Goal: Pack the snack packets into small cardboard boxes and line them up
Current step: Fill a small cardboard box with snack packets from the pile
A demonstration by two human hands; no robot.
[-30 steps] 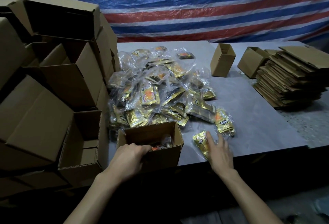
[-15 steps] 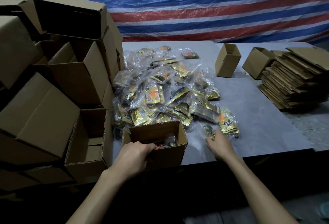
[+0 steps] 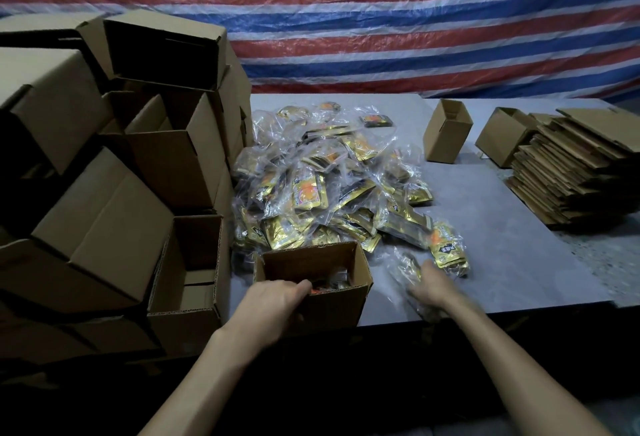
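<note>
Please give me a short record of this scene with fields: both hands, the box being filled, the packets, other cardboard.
Left hand: grips the near wall of the open box, fingers over its rim.
Right hand: on a packet beside the box; blurred, grip unclear.
Open box: near edge of the table, some packets inside.
Packet pile: behind the box, in clear bags.
Other cardboard: built boxes stacked left; flat blanks stacked right.

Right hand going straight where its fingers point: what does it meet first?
Probably the clear-wrapped gold snack packet just beyond the right hand, before the heaped packet pile; motion blur leaves depth uncertain.
</note>
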